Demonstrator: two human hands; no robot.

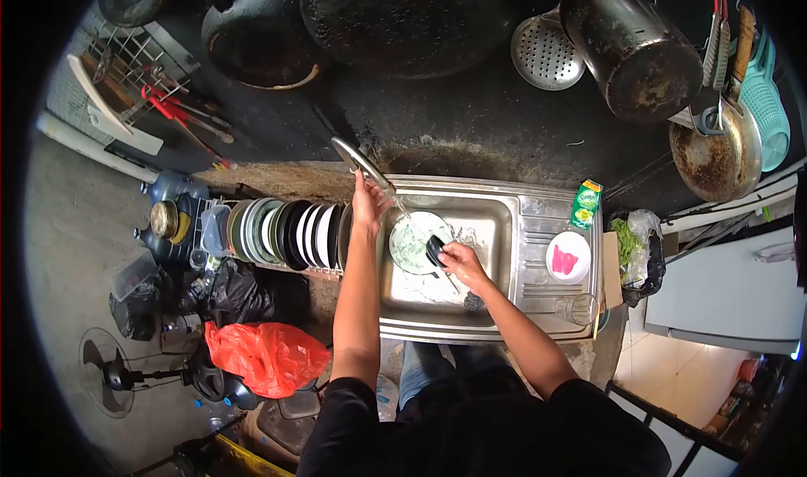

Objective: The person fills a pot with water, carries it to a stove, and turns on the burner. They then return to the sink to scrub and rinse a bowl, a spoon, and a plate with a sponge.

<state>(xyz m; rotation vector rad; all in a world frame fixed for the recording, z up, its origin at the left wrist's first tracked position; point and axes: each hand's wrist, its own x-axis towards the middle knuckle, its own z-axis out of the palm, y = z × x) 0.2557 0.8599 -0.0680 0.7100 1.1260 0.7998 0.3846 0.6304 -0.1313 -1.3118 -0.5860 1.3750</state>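
My left hand [367, 205] is raised at the back left of the sink [503, 250], its fingers closed about the slanting silver tap spout [361, 163]. Water runs from the spout's lower end into a round whitish bowl [412, 235], which has greenish, sudsy-looking contents. Over the bowl's right side, my right hand [463, 263] pinches a small black rounded object [435, 250]; I cannot tell its exact kind. Below that hand, a dark scouring pad [473, 301] lies on the basin floor.
Plates [290, 235] stand in a rack left of the sink. On the drainboard are a white bowl [558, 268] with pink pieces, a green soap pack [586, 205] and a clear glass [577, 310]. Pans [261, 44] and a skimmer [546, 52] hang on the wall. A red plastic bag [267, 355] lies lower left.
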